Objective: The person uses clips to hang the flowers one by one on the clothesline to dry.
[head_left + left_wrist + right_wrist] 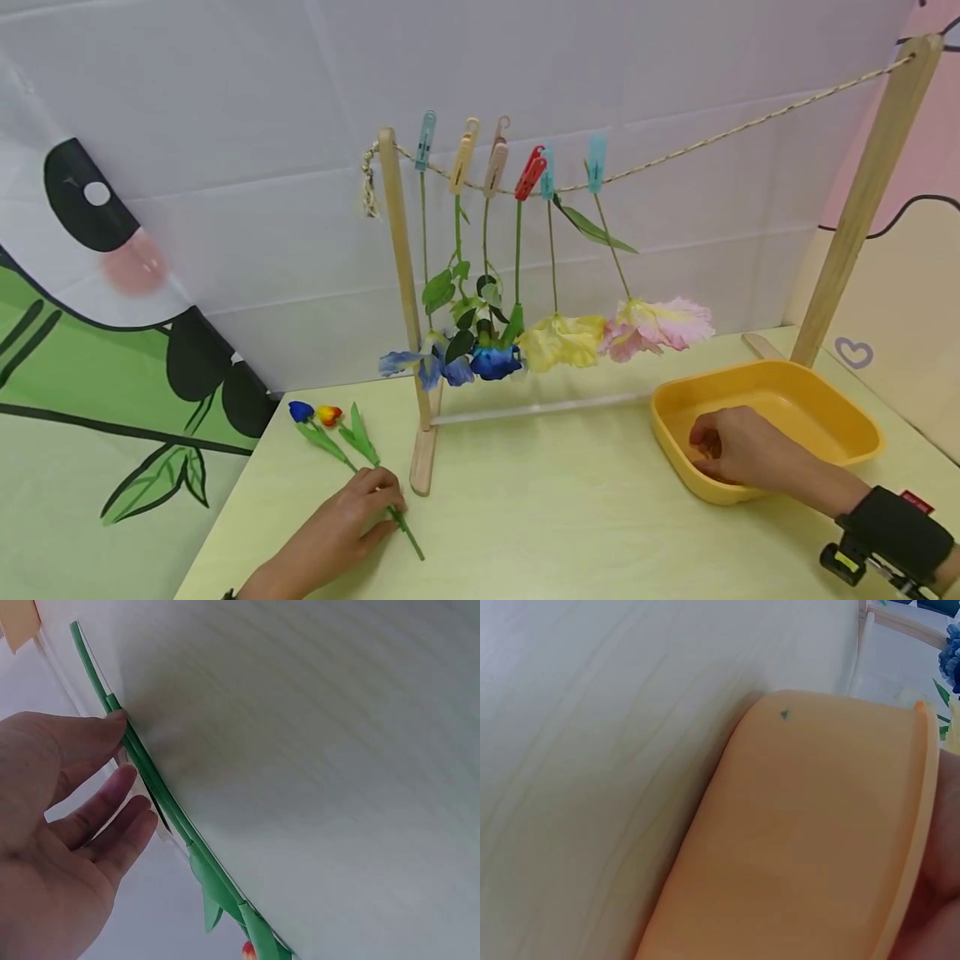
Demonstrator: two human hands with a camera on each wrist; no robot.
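Note:
My left hand pinches the green stems of two artificial tulips lying on the table at the left, one blue tulip and one red-orange tulip. In the left wrist view the thumb lies against the stems, with the fingertips close beside them. Inside the yellow plastic basin at the right is my right hand, its fingers bent downward. The near wall hides the fingertips, so whether they hold anything is not visible. In the right wrist view the basin's outer wall covers most of that hand.
A rope runs between two wooden posts behind the hands. Several clothespins, including a red clothespin, hang artificial flowers upside down from it: blue, yellow and pink. A white bar joins the stand's feet.

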